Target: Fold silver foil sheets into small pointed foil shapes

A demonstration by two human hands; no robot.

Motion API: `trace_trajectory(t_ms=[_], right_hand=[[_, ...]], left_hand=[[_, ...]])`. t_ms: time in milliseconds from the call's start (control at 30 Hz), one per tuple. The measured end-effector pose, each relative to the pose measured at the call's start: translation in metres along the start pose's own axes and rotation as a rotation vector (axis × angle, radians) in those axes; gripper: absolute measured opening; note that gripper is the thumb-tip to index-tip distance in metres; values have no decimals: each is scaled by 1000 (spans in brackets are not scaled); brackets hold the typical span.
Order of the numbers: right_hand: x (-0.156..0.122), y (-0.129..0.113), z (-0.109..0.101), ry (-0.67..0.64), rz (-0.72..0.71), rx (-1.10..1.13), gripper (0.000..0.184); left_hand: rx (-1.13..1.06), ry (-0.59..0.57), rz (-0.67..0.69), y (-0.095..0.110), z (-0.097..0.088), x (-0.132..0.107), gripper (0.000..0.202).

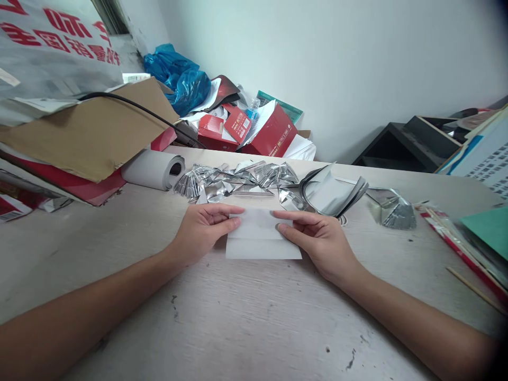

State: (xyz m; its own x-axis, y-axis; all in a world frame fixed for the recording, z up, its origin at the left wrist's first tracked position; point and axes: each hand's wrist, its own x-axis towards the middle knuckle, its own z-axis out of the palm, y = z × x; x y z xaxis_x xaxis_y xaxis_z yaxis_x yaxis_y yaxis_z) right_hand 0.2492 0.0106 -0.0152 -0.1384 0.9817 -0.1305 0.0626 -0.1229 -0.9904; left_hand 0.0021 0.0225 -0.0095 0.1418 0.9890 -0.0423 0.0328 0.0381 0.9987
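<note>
A small white sheet of paper [262, 246] with a crease across it is held up over the middle of the table. My left hand [206, 227] pinches its upper left side between thumb and fingers. At the upper right side, my right hand [317, 233] grips it the same way. Just behind the paper lie several folded silver foil paper pieces [238, 182]. Beyond my right hand sits a loose stack of curled silver-and-white sheets [331, 190]. Another fanned foil piece [397, 209] rests farther right.
A white paper roll [153, 169] lies at the back left, beside stacked cardboard [91, 132]. Red boxes [265, 132] and a blue plastic bag [178, 79] stand along the wall. To the right are a thin wooden stick [474, 288], a green sheet [490, 227] and a black tray [408, 143].
</note>
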Motion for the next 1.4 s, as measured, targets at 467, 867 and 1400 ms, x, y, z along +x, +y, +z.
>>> trace_trajectory(t_ms=[467, 867, 1400], right_hand=[[3, 3, 0, 4, 46, 156, 46], [3, 2, -2, 43, -30, 207, 37], [4, 1, 1, 11, -65, 194, 33]], left_hand=[[-41, -28, -14, -2, -3, 0, 27], [-31, -24, 76, -1, -4, -1, 56], [-77, -50, 43, -1, -2, 0, 46]])
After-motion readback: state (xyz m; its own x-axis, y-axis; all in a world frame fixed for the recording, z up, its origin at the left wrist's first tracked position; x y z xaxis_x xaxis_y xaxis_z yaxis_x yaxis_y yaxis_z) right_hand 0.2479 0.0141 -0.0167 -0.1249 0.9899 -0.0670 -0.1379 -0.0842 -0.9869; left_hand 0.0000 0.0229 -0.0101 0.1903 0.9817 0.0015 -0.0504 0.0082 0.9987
